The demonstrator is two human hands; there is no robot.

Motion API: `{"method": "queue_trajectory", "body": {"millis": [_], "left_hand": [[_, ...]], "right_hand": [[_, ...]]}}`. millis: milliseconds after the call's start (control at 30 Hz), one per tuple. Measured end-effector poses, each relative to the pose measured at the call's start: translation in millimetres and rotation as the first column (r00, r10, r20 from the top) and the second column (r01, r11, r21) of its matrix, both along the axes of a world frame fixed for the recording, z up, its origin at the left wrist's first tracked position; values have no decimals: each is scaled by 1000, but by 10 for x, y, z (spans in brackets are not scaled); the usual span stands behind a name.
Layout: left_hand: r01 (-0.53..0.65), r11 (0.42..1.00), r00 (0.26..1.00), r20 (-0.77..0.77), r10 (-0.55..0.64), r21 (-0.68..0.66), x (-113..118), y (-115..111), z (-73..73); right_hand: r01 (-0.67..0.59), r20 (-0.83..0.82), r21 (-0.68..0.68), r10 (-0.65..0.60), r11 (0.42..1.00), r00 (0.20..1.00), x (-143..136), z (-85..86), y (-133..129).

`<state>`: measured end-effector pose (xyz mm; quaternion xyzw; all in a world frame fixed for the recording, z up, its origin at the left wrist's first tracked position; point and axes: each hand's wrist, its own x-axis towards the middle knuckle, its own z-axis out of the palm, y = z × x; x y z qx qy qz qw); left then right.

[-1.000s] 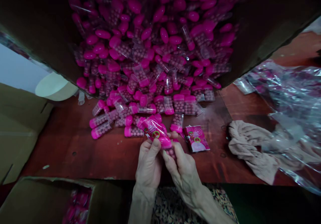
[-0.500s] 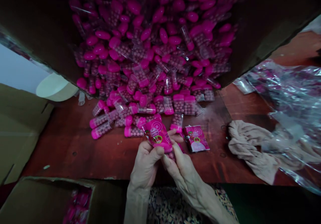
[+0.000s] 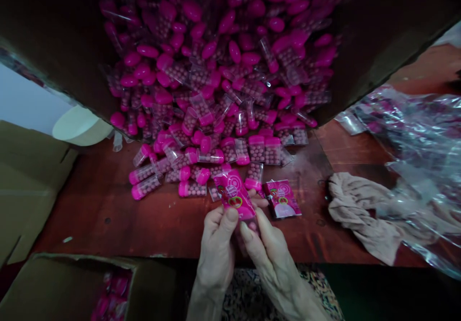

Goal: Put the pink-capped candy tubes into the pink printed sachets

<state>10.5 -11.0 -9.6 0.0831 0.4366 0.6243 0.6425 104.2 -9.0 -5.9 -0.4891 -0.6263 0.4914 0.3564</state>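
In front of me my left hand [image 3: 217,246] pinches a pink printed wrapper sleeve [image 3: 235,192], thumb on its lower part. My right hand [image 3: 272,251] grips a clear candy dispenser [image 3: 252,226] with pink balls inside, its pink top within the sleeve's lower end. The sleeve partly covers the dispenser, and my fingers hide much of it. Just right of my hands lies a small stack of printed sleeves [image 3: 285,198]. Beyond my hands, loose pink-capped dispensers [image 3: 193,188] are scattered on the red-brown table [image 3: 144,230].
A large tipped carton [image 3: 378,28] spills a heap of dispensers [image 3: 216,71] onto the table. To the right are a beige cloth [image 3: 360,206] and clear plastic bags [image 3: 425,148]. At left stand a white bowl [image 3: 81,128] and an open carton [image 3: 54,282] holding pink packs.
Both hands have shifted slightly right and toward me with the sleeve and dispenser. More of the dispenser's clear body shows below the sleeve.
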Motion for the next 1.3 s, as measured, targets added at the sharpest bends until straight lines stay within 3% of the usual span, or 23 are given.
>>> {"method": "queue_trajectory", "body": {"millis": [167,367,467,567,767,933,1033,1300], "left_hand": [[103,991,992,-75,-97,84,-25,-31,8],[-87,990,996,-9,87,-110,-32,-14,1],[-163,980,986,-44,159,-117,-58,40,15],[-179,980,982,-78,172,-93,-52,64,27],[-42,976,996,-89,24,-213,111,-18,18],[-105,967,993,-78,89,-231,106,-8,-36],[-45,975,998,-48,35,-217,99,-14,-72],[-52,974,998,-53,41,-222,205,-36,-74]], "right_hand": [[2,-160,-89,-16,996,987,-35,13,-28],[-97,-296,-218,29,971,955,0,-192,31],[-198,-249,-253,134,947,959,15,-163,55],[-217,-162,-263,178,940,970,-10,-95,41],[-59,-28,-113,56,992,998,-3,-25,51],[-156,-155,-266,118,951,981,11,-128,140],[-195,-243,-333,116,923,963,-4,-232,166],[-161,-386,-400,-7,902,922,-10,-367,184]]}}
